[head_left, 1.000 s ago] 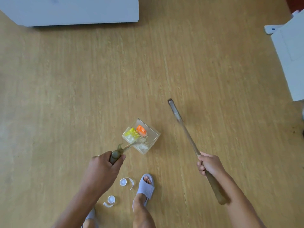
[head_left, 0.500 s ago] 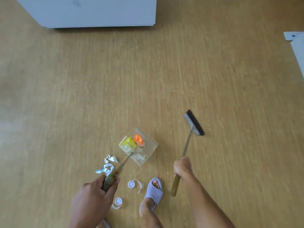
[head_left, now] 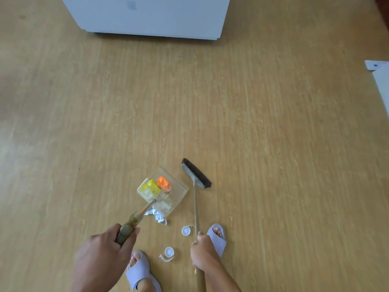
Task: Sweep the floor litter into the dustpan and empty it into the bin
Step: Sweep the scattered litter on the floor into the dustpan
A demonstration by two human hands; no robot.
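A clear plastic dustpan [head_left: 180, 190] sits on the wooden floor and holds an orange piece [head_left: 163, 182], a yellow piece [head_left: 149, 185] and clear scraps. My left hand [head_left: 105, 253] grips its long olive handle [head_left: 134, 221]. The broom [head_left: 196, 173] has its dark bristle head on the floor just right of the pan, and my right hand [head_left: 205, 252] is closed on its wooden stick. Crumpled silver foil [head_left: 159, 218] lies at the pan's near edge. Two white bottle caps with strips [head_left: 186, 230] [head_left: 169, 252] lie between my feet.
A white cabinet [head_left: 147, 15] stands at the far side of the floor. A white furniture edge [head_left: 380, 79] juts in at the right. My feet in lilac slippers [head_left: 217, 239] [head_left: 140, 270] stand close to the caps.
The broom head has swung left, closer to the dustpan's right side. The foil scraps, earlier left of the pan's handle, now lie at its near edge. The view has shifted.
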